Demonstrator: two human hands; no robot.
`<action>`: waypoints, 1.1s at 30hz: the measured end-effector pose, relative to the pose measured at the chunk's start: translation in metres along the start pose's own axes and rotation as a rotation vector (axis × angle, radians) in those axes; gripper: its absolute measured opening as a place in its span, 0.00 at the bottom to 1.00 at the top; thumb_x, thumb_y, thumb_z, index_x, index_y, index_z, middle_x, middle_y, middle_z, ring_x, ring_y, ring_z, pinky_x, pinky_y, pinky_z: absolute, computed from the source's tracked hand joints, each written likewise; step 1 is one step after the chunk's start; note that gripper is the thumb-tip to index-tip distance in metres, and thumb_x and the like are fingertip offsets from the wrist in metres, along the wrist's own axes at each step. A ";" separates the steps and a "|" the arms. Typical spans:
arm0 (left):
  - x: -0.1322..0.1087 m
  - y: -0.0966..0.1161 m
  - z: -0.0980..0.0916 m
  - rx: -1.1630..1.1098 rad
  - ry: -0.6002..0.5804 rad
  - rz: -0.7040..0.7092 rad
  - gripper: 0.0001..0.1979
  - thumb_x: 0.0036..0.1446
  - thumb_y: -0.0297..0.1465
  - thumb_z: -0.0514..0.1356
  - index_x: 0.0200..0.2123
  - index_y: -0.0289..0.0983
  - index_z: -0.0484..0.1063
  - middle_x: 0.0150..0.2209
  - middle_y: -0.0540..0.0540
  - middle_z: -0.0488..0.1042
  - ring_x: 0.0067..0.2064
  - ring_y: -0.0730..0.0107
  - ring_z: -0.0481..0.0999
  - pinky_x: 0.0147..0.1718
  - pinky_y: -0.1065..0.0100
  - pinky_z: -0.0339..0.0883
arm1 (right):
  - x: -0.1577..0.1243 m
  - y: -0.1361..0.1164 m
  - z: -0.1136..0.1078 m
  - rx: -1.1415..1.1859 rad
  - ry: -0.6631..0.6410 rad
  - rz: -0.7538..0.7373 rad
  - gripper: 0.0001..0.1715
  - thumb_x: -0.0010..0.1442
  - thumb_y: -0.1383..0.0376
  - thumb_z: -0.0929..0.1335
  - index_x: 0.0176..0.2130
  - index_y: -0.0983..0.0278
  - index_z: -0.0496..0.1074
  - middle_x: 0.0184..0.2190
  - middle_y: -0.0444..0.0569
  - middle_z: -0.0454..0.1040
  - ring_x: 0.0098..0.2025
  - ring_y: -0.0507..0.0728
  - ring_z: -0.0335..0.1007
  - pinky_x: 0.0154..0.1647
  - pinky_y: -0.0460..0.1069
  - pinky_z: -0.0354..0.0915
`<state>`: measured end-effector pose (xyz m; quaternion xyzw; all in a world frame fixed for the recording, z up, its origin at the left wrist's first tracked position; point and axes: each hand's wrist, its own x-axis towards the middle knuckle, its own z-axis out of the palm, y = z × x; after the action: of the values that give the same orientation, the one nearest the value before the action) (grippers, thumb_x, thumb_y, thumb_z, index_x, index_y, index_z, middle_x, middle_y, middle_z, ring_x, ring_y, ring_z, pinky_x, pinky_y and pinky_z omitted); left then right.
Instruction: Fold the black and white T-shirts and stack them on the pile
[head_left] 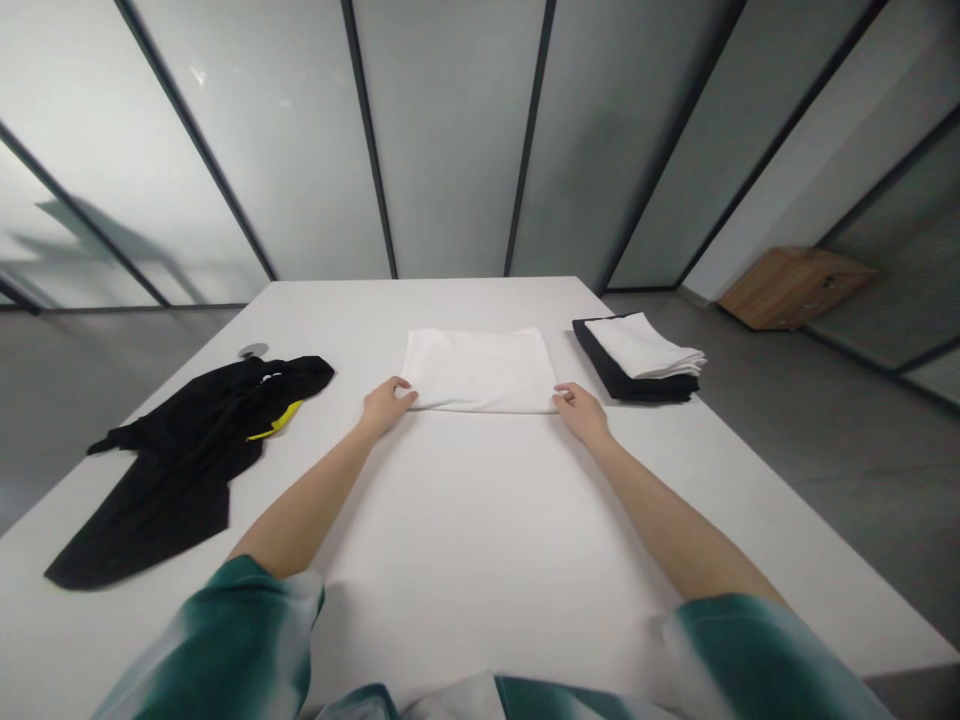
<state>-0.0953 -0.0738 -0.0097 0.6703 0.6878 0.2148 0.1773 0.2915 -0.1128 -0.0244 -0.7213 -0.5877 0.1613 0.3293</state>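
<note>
A white cloth [480,370], folded into a flat rectangle, lies in the middle of the white table. My left hand [386,405] pinches its near left corner between thumb and fingers. At the near right corner, my right hand [581,410] has its fingers closed on the cloth in the same way. The cloth's near edge runs straight between both hands. Whether it is a garment cannot be made out.
On the left of the table [480,560] lies a crumpled black garment [180,470] with a yellow patch. A round grey object [253,350] sits behind it. To the right is a stack of folded black cloth [611,370] and white cloth [649,348]. A wooden cabinet [787,285] stands beyond.
</note>
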 end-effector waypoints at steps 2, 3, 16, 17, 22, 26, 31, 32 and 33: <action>-0.002 -0.001 0.002 0.024 0.016 0.017 0.14 0.57 0.37 0.57 0.45 0.41 0.74 0.33 0.47 0.75 0.41 0.58 0.76 0.43 0.62 0.64 | -0.003 0.003 0.003 -0.034 0.040 -0.023 0.13 0.58 0.63 0.64 0.41 0.59 0.75 0.31 0.47 0.77 0.32 0.57 0.70 0.33 0.49 0.60; -0.004 -0.002 0.003 0.021 0.021 0.028 0.14 0.57 0.36 0.56 0.45 0.41 0.74 0.31 0.48 0.75 0.40 0.58 0.76 0.42 0.63 0.65 | -0.005 0.004 0.004 -0.035 0.047 -0.031 0.13 0.57 0.64 0.64 0.41 0.59 0.75 0.30 0.47 0.77 0.32 0.57 0.70 0.32 0.49 0.59; -0.007 -0.014 -0.002 0.095 0.400 0.022 0.16 0.58 0.33 0.56 0.49 0.36 0.71 0.51 0.35 0.70 0.56 0.50 0.67 0.57 0.54 0.60 | -0.050 -0.040 0.011 0.264 -0.295 -0.300 0.15 0.55 0.59 0.66 0.39 0.61 0.77 0.19 0.41 0.69 0.24 0.54 0.63 0.33 0.49 0.61; -0.008 -0.014 -0.002 0.095 0.396 0.038 0.15 0.59 0.33 0.56 0.49 0.36 0.71 0.51 0.35 0.70 0.56 0.50 0.68 0.57 0.53 0.60 | -0.048 -0.039 0.011 0.214 -0.211 -0.319 0.14 0.56 0.59 0.66 0.38 0.61 0.78 0.20 0.44 0.71 0.26 0.56 0.65 0.36 0.50 0.62; -0.012 -0.007 0.003 0.127 0.208 0.124 0.15 0.60 0.35 0.55 0.48 0.39 0.73 0.51 0.38 0.71 0.53 0.53 0.72 0.54 0.56 0.64 | -0.026 -0.017 0.008 0.057 0.048 -0.366 0.15 0.58 0.63 0.64 0.41 0.61 0.77 0.41 0.54 0.78 0.44 0.62 0.71 0.50 0.56 0.64; -0.013 -0.004 0.006 0.219 0.108 0.159 0.18 0.60 0.40 0.56 0.50 0.40 0.74 0.54 0.38 0.72 0.55 0.52 0.72 0.55 0.57 0.64 | -0.018 -0.005 0.012 -0.072 -0.045 -0.400 0.18 0.59 0.63 0.64 0.46 0.62 0.77 0.48 0.56 0.77 0.51 0.64 0.69 0.56 0.58 0.61; -0.014 -0.005 0.006 0.285 0.034 0.175 0.24 0.65 0.45 0.49 0.57 0.40 0.70 0.63 0.39 0.66 0.62 0.52 0.66 0.61 0.56 0.56 | -0.023 -0.014 0.012 -0.231 -0.104 -0.398 0.19 0.60 0.62 0.65 0.48 0.64 0.77 0.47 0.57 0.78 0.50 0.66 0.70 0.54 0.57 0.61; -0.014 -0.005 0.007 0.293 0.016 0.174 0.25 0.66 0.44 0.48 0.59 0.40 0.68 0.65 0.39 0.63 0.65 0.53 0.63 0.63 0.56 0.53 | -0.025 -0.018 0.011 -0.245 -0.107 -0.399 0.19 0.60 0.62 0.66 0.48 0.63 0.77 0.46 0.57 0.78 0.49 0.66 0.71 0.53 0.57 0.61; -0.014 -0.004 0.008 0.301 -0.005 0.170 0.25 0.66 0.44 0.47 0.60 0.40 0.66 0.67 0.39 0.61 0.67 0.53 0.60 0.64 0.55 0.50 | -0.028 -0.021 0.010 -0.250 -0.115 -0.400 0.19 0.59 0.62 0.66 0.49 0.63 0.77 0.44 0.56 0.79 0.48 0.65 0.71 0.53 0.57 0.61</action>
<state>-0.0941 -0.0877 -0.0196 0.7454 0.6527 0.1222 0.0579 0.2622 -0.1348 -0.0218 -0.6154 -0.7519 0.0597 0.2290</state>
